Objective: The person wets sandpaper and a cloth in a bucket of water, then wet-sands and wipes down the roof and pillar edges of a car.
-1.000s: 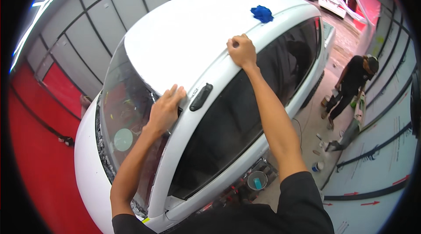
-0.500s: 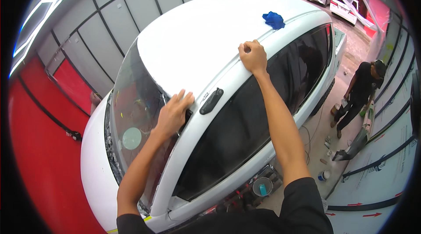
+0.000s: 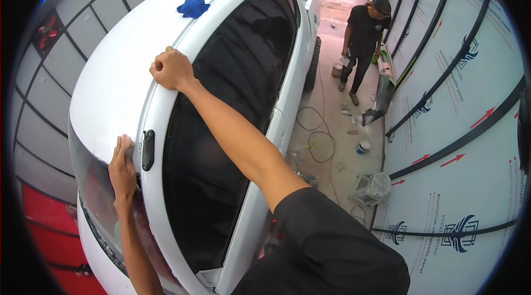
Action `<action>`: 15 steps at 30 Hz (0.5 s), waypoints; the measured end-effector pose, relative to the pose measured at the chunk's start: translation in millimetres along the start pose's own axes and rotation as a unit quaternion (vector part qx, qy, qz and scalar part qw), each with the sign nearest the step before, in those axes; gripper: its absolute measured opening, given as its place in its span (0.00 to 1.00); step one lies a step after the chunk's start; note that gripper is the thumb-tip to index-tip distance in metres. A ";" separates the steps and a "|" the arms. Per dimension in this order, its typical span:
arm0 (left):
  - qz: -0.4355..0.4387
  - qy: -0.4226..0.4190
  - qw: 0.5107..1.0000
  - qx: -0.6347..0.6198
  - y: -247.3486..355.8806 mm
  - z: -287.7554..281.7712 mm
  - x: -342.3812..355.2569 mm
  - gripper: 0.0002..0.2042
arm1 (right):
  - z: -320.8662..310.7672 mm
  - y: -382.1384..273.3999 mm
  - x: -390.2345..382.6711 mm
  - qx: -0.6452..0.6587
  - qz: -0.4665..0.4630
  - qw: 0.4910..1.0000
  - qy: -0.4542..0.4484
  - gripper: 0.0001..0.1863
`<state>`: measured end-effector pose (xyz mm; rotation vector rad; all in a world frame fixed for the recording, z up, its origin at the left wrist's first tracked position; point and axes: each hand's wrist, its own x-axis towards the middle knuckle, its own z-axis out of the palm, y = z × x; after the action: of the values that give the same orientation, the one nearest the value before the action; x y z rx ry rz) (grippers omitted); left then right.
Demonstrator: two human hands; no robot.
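Black T-shirt (image 3: 315, 273), looks matte. Right sleeve (image 3: 315, 228) is short, hem (image 3: 294, 203) above the elbow (straight edge, fairly loose). Right forearm (image 3: 227, 123), left forearm (image 3: 133, 245) both bare; same for right hand (image 3: 172, 68) and left hand (image 3: 123, 176).

Stands as a white pickup truck (image 3: 284, 123) with smooth roof (image 3: 127, 46) and dark side glass (image 3: 204, 195), slanting from windshield (image 3: 91, 165) at lower left to cargo bed (image 3: 313, 6) near top.

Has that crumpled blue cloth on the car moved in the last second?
No. Against the black fitting, the blue cloth lies in the same place on the white roof; the view has shifted.
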<state>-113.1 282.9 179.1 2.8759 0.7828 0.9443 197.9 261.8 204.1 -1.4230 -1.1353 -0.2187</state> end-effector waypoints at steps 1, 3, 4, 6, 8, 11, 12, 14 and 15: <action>0.025 -0.008 1.000 0.006 3.2 1.6 -6.0 0.20 | -2.9 4.7 0.2 -0.003 -0.014 1.000 0.009 0.13; 0.053 -0.020 0.998 0.021 -4.3 3.3 -35.5 0.20 | -2.5 13.8 4.7 0.003 -0.046 0.998 0.040 0.14; 0.047 -0.024 0.998 0.038 -15.6 -1.0 -48.8 0.19 | 5.2 5.7 4.2 0.018 -0.028 0.999 0.040 0.14; 0.034 -0.016 0.998 0.052 -15.8 -15.6 -33.2 0.18 | 10.8 -4.2 1.8 0.013 -0.006 0.999 0.029 0.15; -0.037 -0.004 0.999 0.023 -48.0 -22.0 -4.6 0.16 | 13.5 -12.7 4.3 0.024 -0.014 0.999 0.020 0.14; -0.033 -0.008 0.999 0.022 -36.3 1.7 8.7 0.16 | 6.7 6.4 3.0 0.013 -0.031 0.999 0.028 0.14; -0.018 -0.004 1.000 0.007 -16.8 10.2 -1.8 0.16 | 1.9 17.0 2.6 0.008 -0.043 0.998 0.035 0.13; 0.039 0.006 0.999 0.034 -22.5 0.0 -31.5 0.16 | 10.5 4.0 3.3 0.011 -0.040 0.998 0.040 0.13; 0.011 0.010 0.999 0.048 -30.3 -13.0 -29.6 0.15 | 12.5 -4.5 5.2 0.029 -0.037 0.999 0.025 0.13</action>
<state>-154.7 293.8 168.4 2.9683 0.8214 0.9658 191.3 273.8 207.8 -1.3198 -1.1448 -0.2706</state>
